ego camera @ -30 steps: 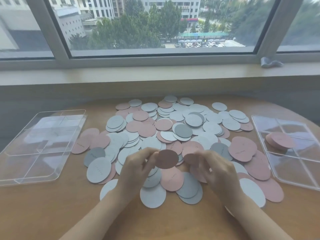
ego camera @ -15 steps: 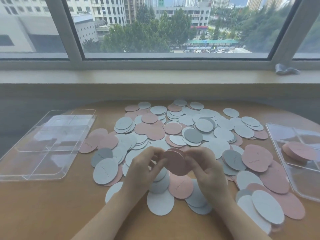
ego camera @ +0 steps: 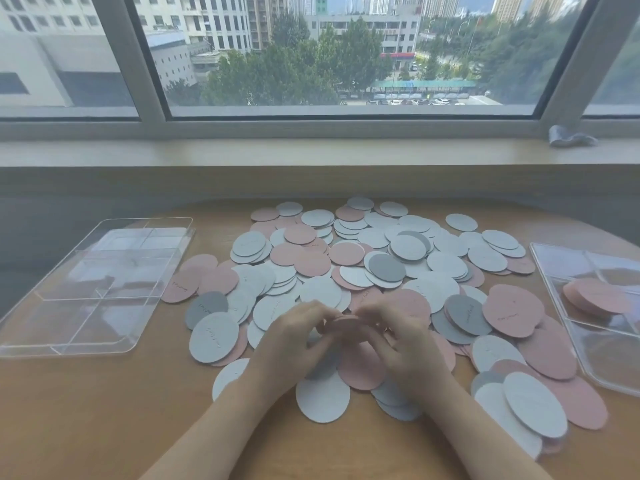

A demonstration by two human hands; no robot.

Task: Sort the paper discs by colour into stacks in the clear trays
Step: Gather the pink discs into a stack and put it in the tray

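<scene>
A wide heap of pink, light grey and dark grey paper discs (ego camera: pixel 381 265) covers the middle of the wooden table. Over its near edge, my left hand (ego camera: pixel 298 341) and my right hand (ego camera: pixel 401 341) together grip a small stack of pink discs (ego camera: pixel 343 323) between their fingertips, held nearly flat. A clear divided tray (ego camera: pixel 93 285) lies at the left with nothing in it. Another clear tray (ego camera: pixel 588 358) at the right edge holds a stack of pink discs (ego camera: pixel 599 296) in one compartment.
The table (ego camera: pixel 104 427) curves away at the back toward a wall under a window sill. A small crumpled grey object (ego camera: pixel 571 136) lies on the sill at the right. Several discs (ego camera: pixel 533 410) lie stacked at the near right.
The two hands came together and joined separate pink discs into one stack, then tilted it from facing me to nearly flat. The camera view shifted left and upward.
</scene>
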